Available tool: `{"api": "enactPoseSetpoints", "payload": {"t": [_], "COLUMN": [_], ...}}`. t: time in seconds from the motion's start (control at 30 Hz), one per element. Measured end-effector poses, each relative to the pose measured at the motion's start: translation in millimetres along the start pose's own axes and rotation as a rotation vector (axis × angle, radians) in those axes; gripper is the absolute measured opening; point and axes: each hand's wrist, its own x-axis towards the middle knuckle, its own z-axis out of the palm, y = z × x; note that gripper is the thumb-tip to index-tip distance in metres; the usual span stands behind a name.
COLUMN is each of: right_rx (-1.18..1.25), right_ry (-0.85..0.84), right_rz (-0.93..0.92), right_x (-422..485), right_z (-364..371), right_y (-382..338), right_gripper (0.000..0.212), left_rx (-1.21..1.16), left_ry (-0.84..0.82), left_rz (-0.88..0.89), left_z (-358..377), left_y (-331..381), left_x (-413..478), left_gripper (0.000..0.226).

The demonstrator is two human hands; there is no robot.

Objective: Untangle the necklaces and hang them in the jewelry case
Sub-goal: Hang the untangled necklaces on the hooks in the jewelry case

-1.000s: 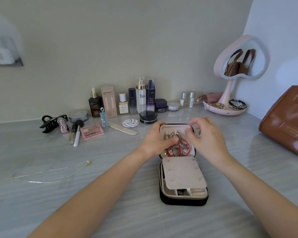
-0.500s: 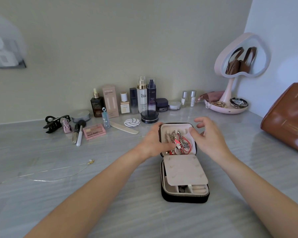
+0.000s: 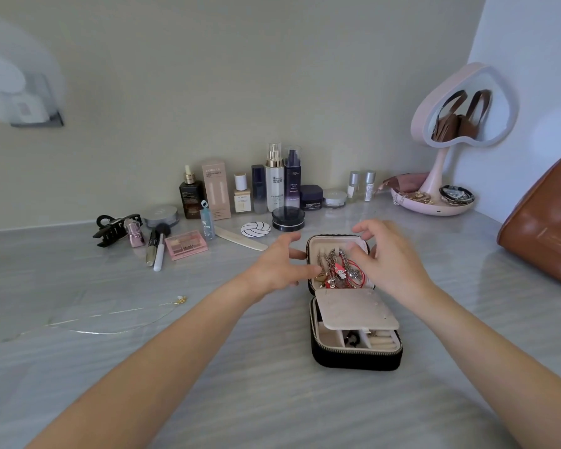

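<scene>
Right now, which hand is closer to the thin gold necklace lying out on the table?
Left. The left hand is at the left edge of the jewelry case, the side facing the gold necklace. The right hand is over its right side, farther away.

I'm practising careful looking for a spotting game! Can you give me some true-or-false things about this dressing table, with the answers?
1. The jewelry case is zipped shut. False: it lies open.
2. A thin gold necklace lies on the table, left of the case. True.
3. The heart mirror stands at the far left. False: it stands back right.
4. Tangled chains and a red cord sit in the case's far half. True.
5. The left hand holds a brush. False: it holds nothing, beside the case.
</scene>
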Motion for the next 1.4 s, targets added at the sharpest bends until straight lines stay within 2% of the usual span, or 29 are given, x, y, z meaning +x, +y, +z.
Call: {"api": "enactPoseSetpoints", "payload": {"t": [0.1,0.23,0.37,0.47,0.57,0.63,0.73,0.83,1.03,1.17,1.4], "right_rx": [-0.033,-0.190,-0.262,-0.199,-0.168,-0.180,-0.244,-0.307,-0.270,-0.230,-0.218], "right_ry": [-0.108,-0.322,-0.368,-0.309,-0.135,-0.083,-0.082,-0.096,-0.093,-0.185,-0.181], "right_rz": [-0.072,-0.127,-0.177,-0.153,-0.101,-0.062,-0.013,0.010,0.044,0.045,0.074], "right_x": [-3.0,-12.6,-25.7,-28.7,-24.9,-21.0,-14.9,-11.3,-16.1,-24.1,-17.6], "right_z": [0.2,1.2,3.9,2.8,-4.0,-5.7,0.2,7.1,4.4,6.6,-2.8], "right_y": [-6.0,-16.1,-22.5,-20.4,-15.2,-14.6,-20.6,-24.3,-22.9,-22.2,-14.2], "right_gripper": [0.015,0.029,0.031,0.026,0.018,0.018,0.025,0.024,0.015,0.017,0.022], "left_rx": [-0.035,-0.113,-0.088,0.013,0.000,-0.006,-0.034,-0.064,-0.068,-0.090,-0.062], "left_ry": [0.004,0.012,-0.001,-0.028,0.001,0.008,0.007,0.014,0.041,0.039,-0.013], "left_rz": [-0.013,-0.006,0.006,0.019,0.008,0.013,0.026,0.046,0.107,0.105,0.080], "left_z": [-2.7,-2.8,1.1,10.3,16.1,17.2,16.9,17.3,19.8,21.2,19.1], "left_y": [-2.1,-2.8,-3.0,-3.3,-5.3,-5.9,-6.4,-7.4,-5.6,-6.1,-12.8], "left_x": [-2.0,-6.4,-5.4,-4.4,-2.6,-1.4,-1.0,-1.6,3.6,3.9,5.1], "left_gripper": [0.076,0.069,0.060,0.051,0.052,0.054,0.054,0.054,0.056,0.054,0.064]}}
